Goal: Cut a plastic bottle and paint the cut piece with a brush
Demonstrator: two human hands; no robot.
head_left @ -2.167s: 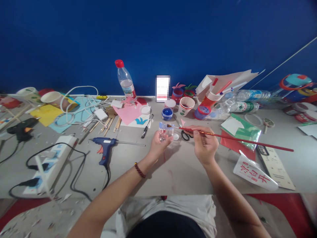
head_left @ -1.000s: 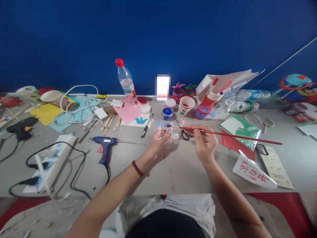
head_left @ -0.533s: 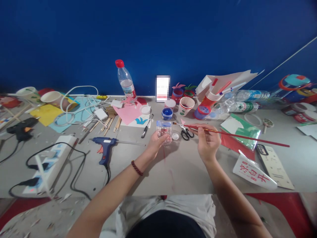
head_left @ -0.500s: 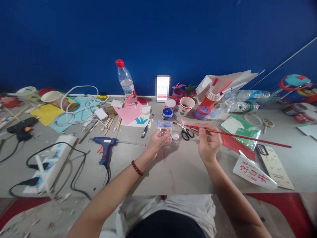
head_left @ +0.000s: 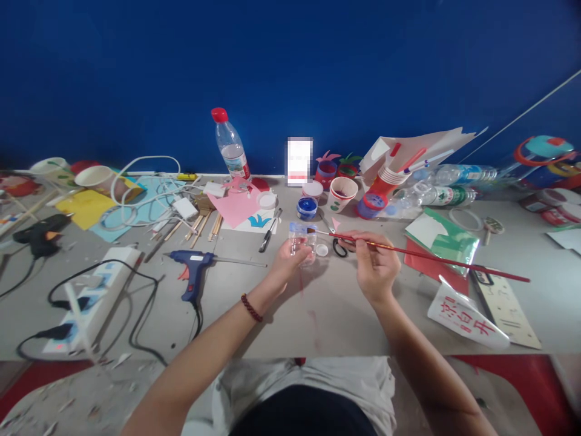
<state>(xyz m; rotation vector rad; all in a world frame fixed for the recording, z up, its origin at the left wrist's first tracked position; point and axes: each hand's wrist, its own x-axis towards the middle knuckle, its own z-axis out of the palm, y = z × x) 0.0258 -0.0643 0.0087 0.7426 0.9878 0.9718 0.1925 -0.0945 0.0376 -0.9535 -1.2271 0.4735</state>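
My left hand point(head_left: 293, 259) is closed around a clear plastic bottle piece point(head_left: 300, 243) with blue paint along its upper edge. Between the fingers of my right hand point(head_left: 376, 266) is a long red paintbrush point(head_left: 422, 253), its tip at the painted part of the bottle piece; whether it touches is hard to tell. Just behind stands an open jar of blue paint point(head_left: 307, 208). A small white cap point(head_left: 322, 250) lies right of my left hand. Black-handled scissors point(head_left: 339, 247) lie partly hidden behind my right hand.
A blue glue gun point(head_left: 193, 269) and a white power strip point(head_left: 97, 297) with cables are at left. Behind are a red-capped bottle point(head_left: 231, 145) and a paper cup point(head_left: 341, 195). Plastic bottles point(head_left: 447, 195) lie at right, near a green sheet point(head_left: 447, 239).
My right hand has moved slightly left and down, bringing the brush tip over the blue-painted upper part of the bottle piece. My left hand has barely moved.
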